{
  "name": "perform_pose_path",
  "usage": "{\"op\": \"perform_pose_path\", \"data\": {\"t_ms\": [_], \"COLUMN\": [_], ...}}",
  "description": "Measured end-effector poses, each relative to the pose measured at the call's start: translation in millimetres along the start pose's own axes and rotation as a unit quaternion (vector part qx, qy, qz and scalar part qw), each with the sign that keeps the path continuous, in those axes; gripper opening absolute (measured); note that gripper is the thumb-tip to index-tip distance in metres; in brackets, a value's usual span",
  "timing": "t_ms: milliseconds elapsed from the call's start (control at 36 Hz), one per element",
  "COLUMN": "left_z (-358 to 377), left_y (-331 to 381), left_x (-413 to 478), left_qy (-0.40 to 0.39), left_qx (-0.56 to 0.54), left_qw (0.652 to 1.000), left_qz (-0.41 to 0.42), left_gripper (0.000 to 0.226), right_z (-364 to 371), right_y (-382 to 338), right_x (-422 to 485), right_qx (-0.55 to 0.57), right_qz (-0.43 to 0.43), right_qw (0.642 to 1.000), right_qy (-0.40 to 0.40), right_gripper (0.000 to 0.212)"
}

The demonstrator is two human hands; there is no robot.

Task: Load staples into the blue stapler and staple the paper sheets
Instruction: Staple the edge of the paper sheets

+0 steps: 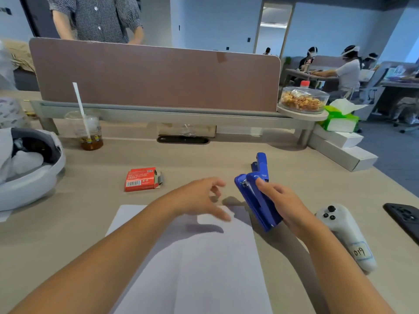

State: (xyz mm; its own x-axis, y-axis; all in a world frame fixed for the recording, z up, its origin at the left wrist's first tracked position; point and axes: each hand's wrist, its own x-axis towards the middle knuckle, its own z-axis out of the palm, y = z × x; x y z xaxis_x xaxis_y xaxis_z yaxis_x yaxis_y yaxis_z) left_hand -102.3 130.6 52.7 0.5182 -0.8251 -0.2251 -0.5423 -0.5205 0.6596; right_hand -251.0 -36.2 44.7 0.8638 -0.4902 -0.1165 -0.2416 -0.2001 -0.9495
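My right hand [281, 200] grips the blue stapler [256, 196], which is tilted above the desk with its top cover swung open and pointing away from me. My left hand [201, 198] hovers just left of the stapler over the top edge of the white paper sheets [204, 264], fingers spread and holding nothing. A red staple box [141, 179] lies on the desk further left, its end flap open.
A white controller [344, 234] and a black phone [405, 218] lie right of the stapler. A white headset [29, 168] and a plastic cup with a straw [87, 130] are at the left. A brown divider [156, 75] backs the desk; a person stands behind it.
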Motion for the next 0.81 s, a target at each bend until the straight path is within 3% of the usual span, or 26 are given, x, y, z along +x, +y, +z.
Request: {"op": "perform_pose_path", "data": {"t_ms": [56,139,306,417,667,806], "left_z": [2.3,4.6,1.4,1.5,2.4,3.7], "left_y": [-4.4,-8.8,-6.0,-6.1,-2.4,1.4], "left_x": [0.1,4.2,10.1,8.6,7.4,7.6], "left_qy": [-0.014,-0.005,0.018,0.013,-0.001,-0.020], "left_qx": [0.102,0.163,0.194,0.197,0.185,0.194], "left_qw": [0.994,0.985,0.979,0.979,0.983,0.981], "left_qz": [-0.030,-0.047,-0.051,-0.044,0.002,0.016], "left_gripper": [0.090,0.075,0.055,0.059,0.068,0.069], "right_z": [-2.8,-4.2,-1.2,-1.7,-3.1,-3.8], "right_y": [3.1,5.6,7.4,8.3,5.7,5.8], "right_x": [1.7,4.4,6.3,6.5,4.8,5.1], "right_qx": [-0.013,-0.023,-0.016,-0.014,-0.013,-0.009], "right_qz": [0.009,0.010,-0.001,-0.002,-0.004,-0.010], "right_qw": [1.000,0.999,0.998,0.998,0.997,0.997], "right_qy": [0.027,0.045,0.056,0.058,0.070,0.071], "right_gripper": [0.063,0.065,0.071,0.073,0.052,0.076]}}
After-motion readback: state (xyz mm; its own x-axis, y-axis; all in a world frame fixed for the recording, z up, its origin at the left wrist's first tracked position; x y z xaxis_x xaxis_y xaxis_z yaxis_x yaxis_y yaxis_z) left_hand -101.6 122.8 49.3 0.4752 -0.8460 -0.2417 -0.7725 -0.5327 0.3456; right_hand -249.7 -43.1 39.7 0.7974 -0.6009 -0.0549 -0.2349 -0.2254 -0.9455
